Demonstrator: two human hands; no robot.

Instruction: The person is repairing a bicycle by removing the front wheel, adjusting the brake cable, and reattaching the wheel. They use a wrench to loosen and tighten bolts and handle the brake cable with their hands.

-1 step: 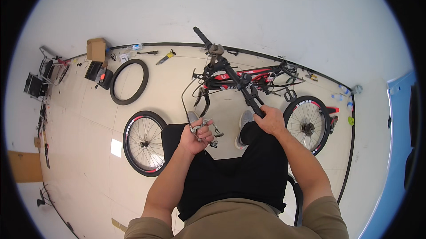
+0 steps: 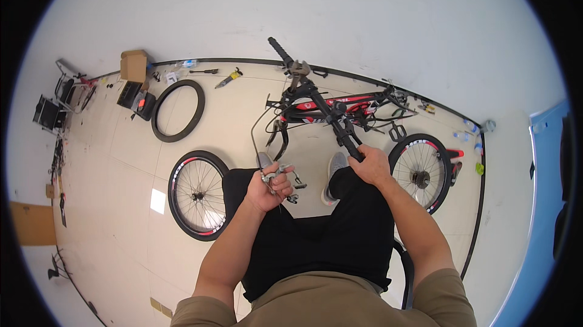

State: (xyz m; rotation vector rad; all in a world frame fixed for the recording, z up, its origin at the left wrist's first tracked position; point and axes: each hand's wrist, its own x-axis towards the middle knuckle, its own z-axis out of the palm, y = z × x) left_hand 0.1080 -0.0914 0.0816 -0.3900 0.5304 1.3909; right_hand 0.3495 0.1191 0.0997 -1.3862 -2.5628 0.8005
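Note:
My left hand (image 2: 271, 190) is closed around a silver bicycle brake (image 2: 296, 186), with its arms and dark pads sticking out past the fingers. A thin black cable (image 2: 254, 132) rises from it toward the handlebar. My right hand (image 2: 371, 165) wraps the near end of the black handlebar (image 2: 328, 111), beside my right knee. This bar slants away to its far grip (image 2: 280, 51), near the wall. Under and behind the bar lies the black and red bicycle frame (image 2: 316, 104), its fork (image 2: 282, 139) pointing toward me, with no wheel in it.
One spoked wheel (image 2: 198, 196) lies left of my legs, another wheel with a sprocket cassette (image 2: 420, 177) to the right. Farther back are a loose tyre (image 2: 178, 111), an open cardboard box (image 2: 135, 67), a black toolbox (image 2: 129, 94) and a yellow tool (image 2: 229, 78). Plastic bottles (image 2: 470, 125) stand by the right wall.

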